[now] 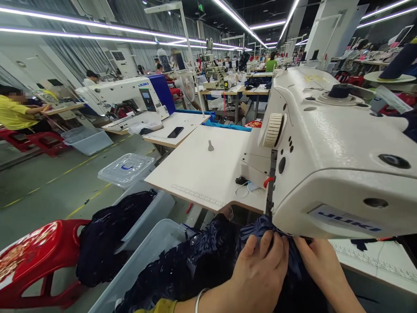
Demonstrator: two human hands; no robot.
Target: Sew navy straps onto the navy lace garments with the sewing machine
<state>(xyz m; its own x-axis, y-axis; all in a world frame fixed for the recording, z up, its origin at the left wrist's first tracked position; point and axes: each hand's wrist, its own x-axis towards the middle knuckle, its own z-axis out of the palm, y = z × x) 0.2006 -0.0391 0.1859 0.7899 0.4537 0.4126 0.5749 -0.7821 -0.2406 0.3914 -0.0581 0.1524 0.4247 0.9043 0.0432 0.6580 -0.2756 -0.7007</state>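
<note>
Navy lace fabric (224, 243) runs up to the needle area of a white JUKI sewing machine (325, 143) and hangs down over a plastic bin. Close to the machine's needle end, my left hand (263, 265) grips the fabric with curled fingers. My right hand (321, 263) is just to its right, pinching the same fabric under the machine head. The head covers its fingertips. The needle and stitching point are out of sight behind the machine head and my fingers.
A white table (202, 161) with a printed ruler extends beyond the machine. On the left stand a red stool (45, 256), dark garments (107, 234) and a clear lid (127, 168). A phone (176, 132) lies by another JUKI machine (120, 98). A person in yellow (14, 111) sits far left.
</note>
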